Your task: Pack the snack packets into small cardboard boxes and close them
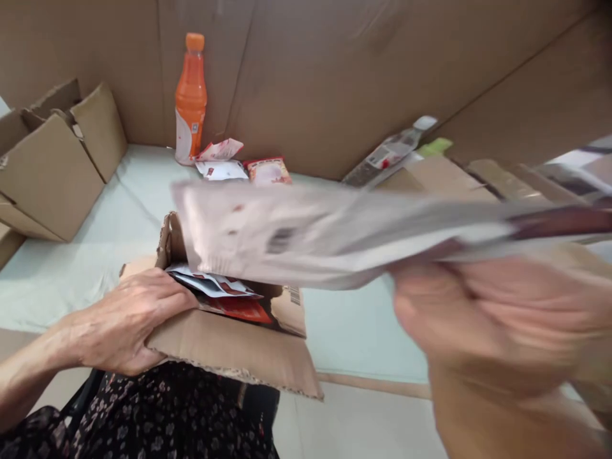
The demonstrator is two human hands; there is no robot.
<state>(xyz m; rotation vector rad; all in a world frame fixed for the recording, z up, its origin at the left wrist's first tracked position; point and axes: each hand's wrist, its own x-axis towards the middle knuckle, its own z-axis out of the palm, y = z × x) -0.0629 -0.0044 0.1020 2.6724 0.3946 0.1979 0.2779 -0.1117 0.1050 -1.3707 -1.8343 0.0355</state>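
My right hand, smeared by motion, grips a long whitish plastic pouch with a small dark code mark. The pouch stretches leftward above an open cardboard box and hides part of its far side. My left hand is closed on the box's left edge, fingers over the rim and thumb along the near flap. Inside the box lie several flat packets, white-blue on top, with a red packet below them.
An orange drink bottle stands by the cardboard back wall, with small packets beside it. Another open box is at the left. A clear bottle leans at the back right, among more cardboard. A pale green cloth covers the table.
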